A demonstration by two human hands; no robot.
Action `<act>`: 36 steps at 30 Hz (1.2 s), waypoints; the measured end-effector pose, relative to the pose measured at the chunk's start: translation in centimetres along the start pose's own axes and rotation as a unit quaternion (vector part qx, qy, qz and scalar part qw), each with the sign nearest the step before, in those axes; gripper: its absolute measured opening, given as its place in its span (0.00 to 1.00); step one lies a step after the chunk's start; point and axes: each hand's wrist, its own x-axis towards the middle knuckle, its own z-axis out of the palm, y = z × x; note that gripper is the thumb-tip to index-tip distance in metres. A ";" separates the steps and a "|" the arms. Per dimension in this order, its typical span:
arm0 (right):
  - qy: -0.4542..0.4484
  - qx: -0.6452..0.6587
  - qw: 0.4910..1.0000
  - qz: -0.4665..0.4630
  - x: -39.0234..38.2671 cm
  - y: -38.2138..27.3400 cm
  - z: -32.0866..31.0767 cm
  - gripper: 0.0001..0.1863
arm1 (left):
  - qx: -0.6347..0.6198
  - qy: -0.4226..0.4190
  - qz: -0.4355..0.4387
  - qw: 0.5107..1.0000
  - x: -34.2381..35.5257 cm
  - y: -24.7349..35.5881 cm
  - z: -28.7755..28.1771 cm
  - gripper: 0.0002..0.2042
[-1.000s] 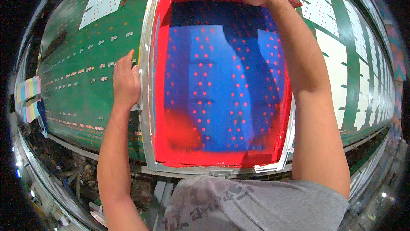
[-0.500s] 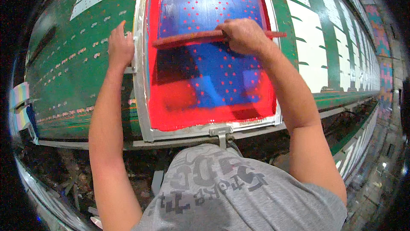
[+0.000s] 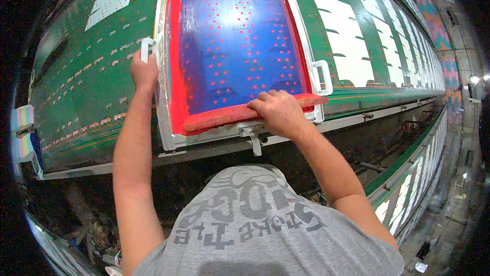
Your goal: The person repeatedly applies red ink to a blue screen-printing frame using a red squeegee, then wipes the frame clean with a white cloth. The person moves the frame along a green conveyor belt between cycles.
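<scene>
Right hand (image 3: 278, 113): fingers curled closed over a long red squeegee (image 3: 217, 116), gripped near its middle. Squeegee: lies slantwise across the near end of a screen frame (image 3: 163, 79), its right end reaching over the frame's right rail. Left hand (image 3: 145, 73): closed on a white handle (image 3: 145, 50) at the frame's left side. Screen (image 3: 235, 46): blue, red-dotted, red-bordered. Second handle (image 3: 328, 78): white, at the right rail. Beneath: green table (image 3: 71, 107), white sheets (image 3: 347, 43) to the right.
</scene>
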 end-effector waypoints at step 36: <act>0.158 0.543 0.711 0.419 -8.9 18.2 -0.7 0.28 | 0.039 0.123 -0.109 0.986 -2.7 -2.1 1.2 0.23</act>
